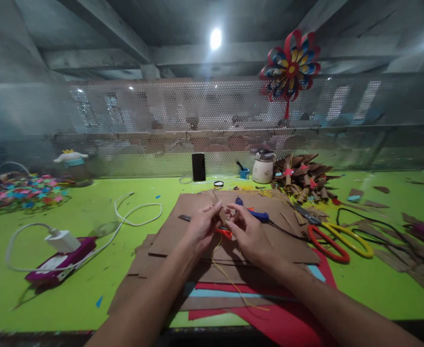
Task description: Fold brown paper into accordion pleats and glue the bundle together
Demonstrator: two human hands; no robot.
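Note:
My left hand (205,222) is closed, with a thin strip of brown cardboard (214,196) pinched between thumb and fingers and pointing up. Close beside it, my right hand (251,230) has its fingers curled towards the strip; what lies between them is too small to make out. A yellow string (228,277) trails from below the hands over the stacked cardboard sheets (172,236). Under the hands lies an orange object (225,233), partly hidden, and a dark blade (185,218) shows left of my left hand. Behind my right hand rests a blue glue gun (258,215).
Scissors (329,243) with red and yellow handles lie at right, near a black cord. A purple power strip (62,262) with a white charger stands left. Paper stars (27,193), a jar (263,166), a black upright object (198,167) and rolled cardboard pieces (302,178) line the back.

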